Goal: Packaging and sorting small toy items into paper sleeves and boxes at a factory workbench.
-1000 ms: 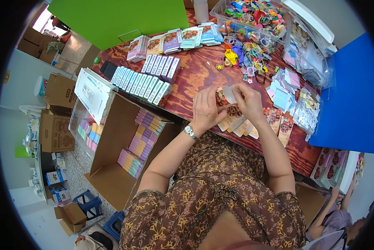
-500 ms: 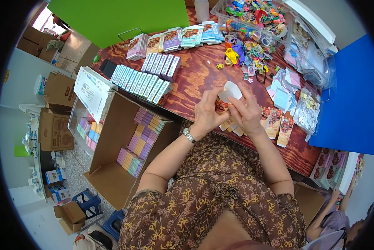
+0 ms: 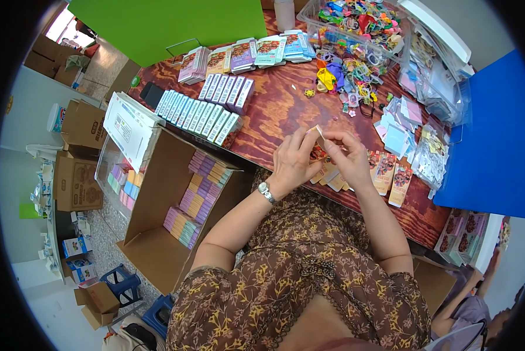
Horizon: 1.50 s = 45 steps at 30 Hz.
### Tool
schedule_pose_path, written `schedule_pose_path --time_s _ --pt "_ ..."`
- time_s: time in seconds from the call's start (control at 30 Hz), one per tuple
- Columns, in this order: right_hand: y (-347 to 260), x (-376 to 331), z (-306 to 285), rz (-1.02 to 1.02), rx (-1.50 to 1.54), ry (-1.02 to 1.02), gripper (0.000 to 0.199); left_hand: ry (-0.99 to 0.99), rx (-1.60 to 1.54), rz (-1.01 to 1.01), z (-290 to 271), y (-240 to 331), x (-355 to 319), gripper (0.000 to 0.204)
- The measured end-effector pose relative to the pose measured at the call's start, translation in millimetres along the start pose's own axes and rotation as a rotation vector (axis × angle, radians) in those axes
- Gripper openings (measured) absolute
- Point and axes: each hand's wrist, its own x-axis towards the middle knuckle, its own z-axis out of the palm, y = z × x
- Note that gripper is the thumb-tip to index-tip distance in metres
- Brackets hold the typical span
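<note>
Left hand [image 3: 293,159]: fingers curled around a box [image 3: 318,153], above the counter [image 3: 280,108]. Right hand [image 3: 349,159]: fingers bent, nearly together — touching its flap [image 3: 320,135] (whether pinching, I cannot tell).

Fingers [image 3: 293,142] holding small carton [image 3: 318,154], trinket heap [image 3: 356,71], open cardboard box [image 3: 156,190]

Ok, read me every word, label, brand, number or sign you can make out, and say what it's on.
Nothing I can quote; print shows on these:
Small carton in the hands: mostly hidden, illegible.
Orange-yellow cartons beside it: too small to read.
Standing boxes: barcode-like marks, numbers too small.
Flat carton stacks at the back: too small.
White printed sheet: blurred.
Brown cardboard box, left: too small.
</note>
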Motion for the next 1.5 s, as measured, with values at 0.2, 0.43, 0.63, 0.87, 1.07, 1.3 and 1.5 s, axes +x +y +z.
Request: schedule_pose_path --time_s 0.2,0.43,0.63,0.87,1.07,1.3,1.5 --pt "-0.8 0.4 6.3 -0.007 -0.038 0.093 0.018 0.067 -0.02 -0.022 7.6 -2.2 -4.9 0.085" --pt "4.4 -0.5 2.2 -0.199 -0.362 0.057 0.015 0.028 0.155 0.069 9.2 -4.0 -10.3 0.1" --pt "28.1 -19.2 2.3 -0.06 -0.027 0.081 0.027 -0.02 0.131 0.046 4.1 -1.4 -11.8 0.102" --pt "16.9 -25.5 6.7 -0.104 -0.327 0.048 0.032 -0.031 0.166 0.041 5.2 2.1 -14.0 0.102" --pt "12.6 -22.4 18.2 -0.121 -0.222 0.089 0.036 -0.003 0.278 0.038 5.5 5.5 -1.4 0.098" --pt "25.9 12.0 -11.4 0.264 0.515 0.197 0.037 0.042 -0.005 0.206 -35.2 -0.8 28.1 0.117" --pt "26.8 14.6 -0.1 0.4 0.806 -0.024 0.041 -0.106 -0.826 -0.142 16.4 -18.7 16.6 0.129"
